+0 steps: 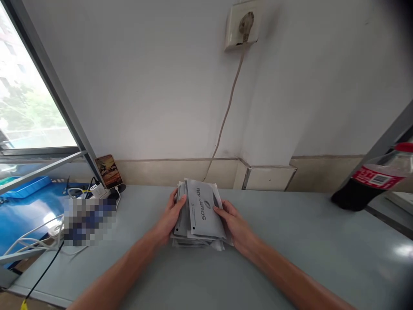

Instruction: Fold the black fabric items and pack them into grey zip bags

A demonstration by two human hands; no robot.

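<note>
A stack of grey, printed plastic pouches [203,211] rests on the grey table in front of me, its layers slightly uneven. My left hand [168,217] grips the stack's left side, thumb on top and fingers around the far edge. On the right side, my right hand [232,224] holds the same stack with its thumb pressed on the top pouch near the dark lettering. The undersides of the lower pouches are hidden, and I cannot make out what is inside them.
A cola bottle [371,183] stands at the right. Left are a propped phone [109,171], a white charger [97,190], cables and a blurred patch. A blue tray [27,186] lies beyond a metal frame. A cord hangs from the wall socket [232,32] behind the table [290,241].
</note>
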